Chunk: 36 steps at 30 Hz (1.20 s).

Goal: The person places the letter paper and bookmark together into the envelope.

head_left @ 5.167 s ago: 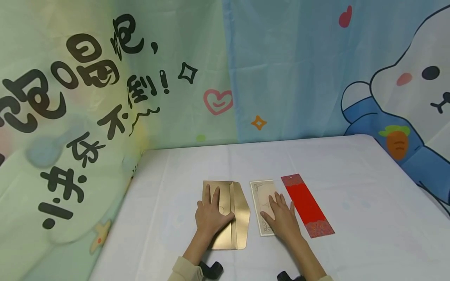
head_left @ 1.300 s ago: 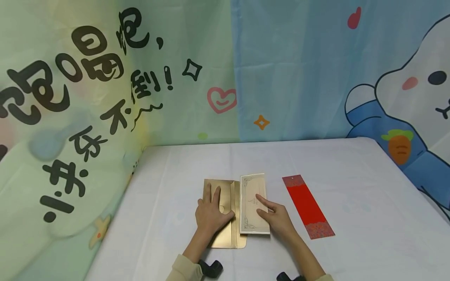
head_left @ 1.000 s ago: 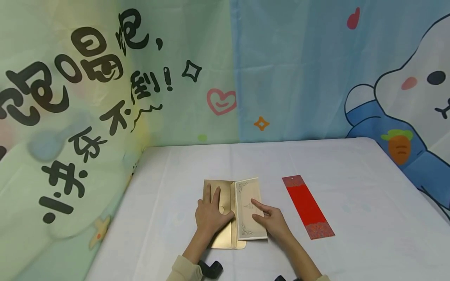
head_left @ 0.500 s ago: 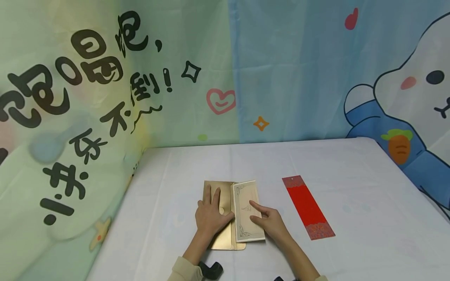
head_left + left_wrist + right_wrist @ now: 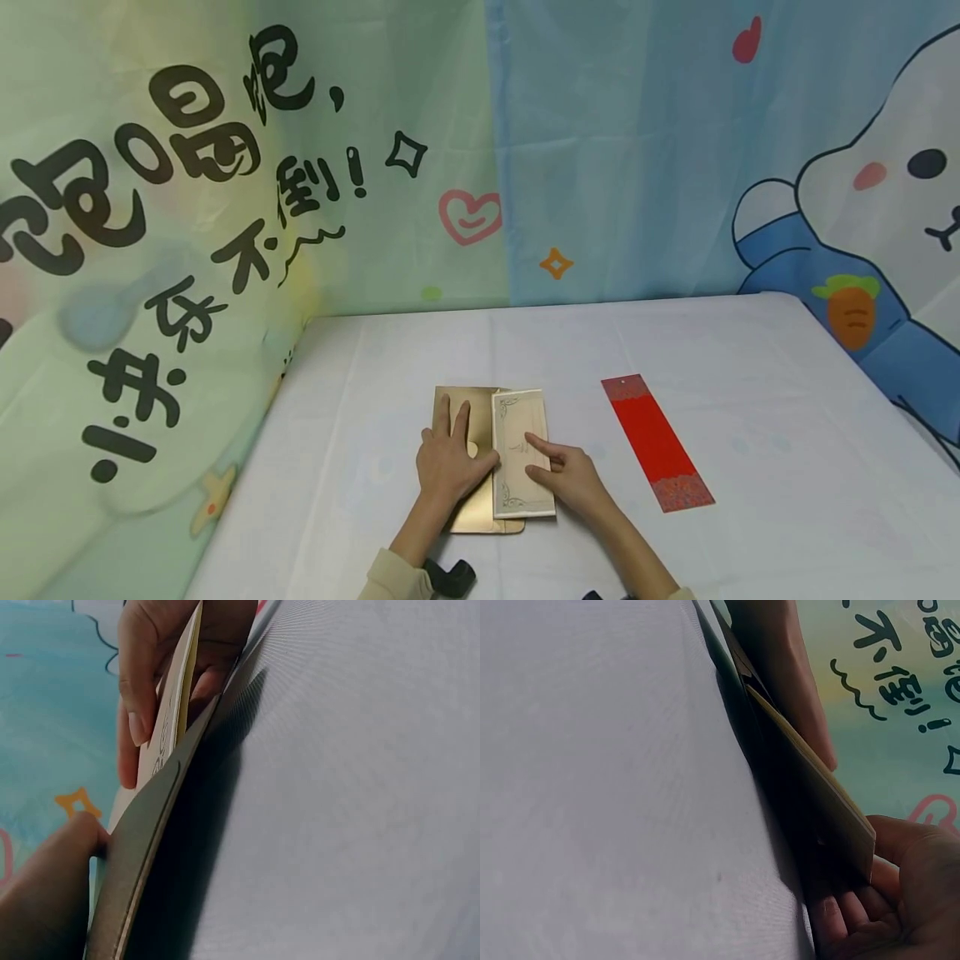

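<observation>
The left hand [image 5: 450,454] is spread wide and rests on the gold envelope [image 5: 482,421], so a big bit of the gold is covered up; the right hand [image 5: 572,479] holds the cream card [image 5: 512,458] by its right side, with a finger and the thumb on top; other fingers go below the card, where it is too dark to see if they all touch it. The card is over the right part of the envelope and hides most of the flap there; only small bits of gold peek out at the top and bottom; I cannot tell if the card's left edge is tucked in or just lies on top. Curly lines show in the card's corners, but the marks in the middle are too tiny to read, and a finger is close to them. The red strip [image 5: 657,446] lies on the white surface [image 5: 787,467], to the right and well apart from the card; in the left wrist view just a speck of red shows at the top. A black thing [image 5: 450,577] sits by the left wrist; another one by the right wrist is nearly all cut off at the bottom. Behind, the bunny picture [image 5: 862,275] is cut off on the right, and the big black writing [image 5: 135,383] runs off the left side.
</observation>
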Each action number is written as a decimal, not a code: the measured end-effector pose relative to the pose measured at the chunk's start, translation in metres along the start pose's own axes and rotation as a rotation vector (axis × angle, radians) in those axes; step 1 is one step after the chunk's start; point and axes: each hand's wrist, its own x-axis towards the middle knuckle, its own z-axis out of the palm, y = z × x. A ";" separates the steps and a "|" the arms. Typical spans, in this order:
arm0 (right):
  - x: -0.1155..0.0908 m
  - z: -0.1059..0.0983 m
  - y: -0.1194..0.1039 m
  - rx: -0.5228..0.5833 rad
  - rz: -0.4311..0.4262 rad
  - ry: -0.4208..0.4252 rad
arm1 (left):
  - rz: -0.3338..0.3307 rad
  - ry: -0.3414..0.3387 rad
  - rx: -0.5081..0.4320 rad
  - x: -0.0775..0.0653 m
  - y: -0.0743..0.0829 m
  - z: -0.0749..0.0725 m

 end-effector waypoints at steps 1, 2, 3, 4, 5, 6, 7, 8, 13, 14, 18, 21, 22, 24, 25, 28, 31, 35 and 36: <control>0.000 0.000 -0.001 -0.035 -0.009 0.000 | -0.002 0.001 -0.001 0.000 0.000 0.000; 0.000 0.000 -0.001 -0.071 -0.016 0.003 | -0.004 0.001 -0.003 0.000 0.000 0.000; -0.001 0.000 -0.002 -0.106 -0.022 0.009 | -0.005 0.001 -0.003 -0.001 0.000 0.000; -0.001 0.000 -0.003 -0.135 -0.029 0.015 | -0.006 0.002 -0.004 -0.001 0.000 -0.001; -0.001 0.001 -0.003 -0.153 -0.032 0.020 | -0.006 0.002 -0.003 -0.001 0.000 -0.001; -0.002 0.001 -0.004 -0.165 -0.030 0.023 | -0.006 0.002 -0.004 -0.001 0.000 -0.001; -0.002 0.001 -0.004 -0.163 -0.030 0.024 | -0.007 -0.001 -0.003 -0.001 0.000 -0.001; -0.003 0.001 -0.005 -0.162 -0.024 0.028 | -0.008 -0.004 -0.002 -0.001 0.000 -0.001; -0.005 0.001 -0.007 -0.143 0.017 0.031 | -0.018 -0.018 -0.001 0.000 0.001 -0.001; -0.005 0.001 -0.007 -0.141 0.021 0.029 | -0.019 -0.020 0.001 0.000 0.001 -0.002; -0.005 0.001 -0.007 -0.122 0.016 0.015 | -0.024 -0.029 0.013 0.001 0.000 -0.002; -0.004 0.001 -0.007 -0.114 0.021 0.004 | -0.024 -0.032 0.016 0.001 0.001 -0.002; -0.003 0.001 -0.006 -0.113 0.026 -0.001 | -0.024 -0.033 0.015 0.001 0.001 -0.002; -0.003 0.000 -0.006 -0.101 0.030 -0.017 | -0.024 -0.033 0.009 0.000 0.001 -0.002; -0.002 0.000 -0.006 -0.102 0.031 -0.022 | -0.024 -0.033 0.007 0.000 0.001 -0.002; -0.002 -0.001 -0.007 -0.121 0.026 -0.035 | -0.021 -0.030 0.000 -0.001 0.001 -0.002; -0.001 -0.002 -0.008 -0.162 0.019 -0.035 | -0.016 -0.023 -0.002 -0.001 0.000 -0.001; -0.001 -0.003 -0.008 -0.168 0.007 -0.047 | -0.012 -0.018 -0.003 0.000 0.000 0.000; -0.001 -0.003 -0.008 -0.165 0.003 -0.049 | -0.012 -0.019 -0.003 0.000 0.000 0.000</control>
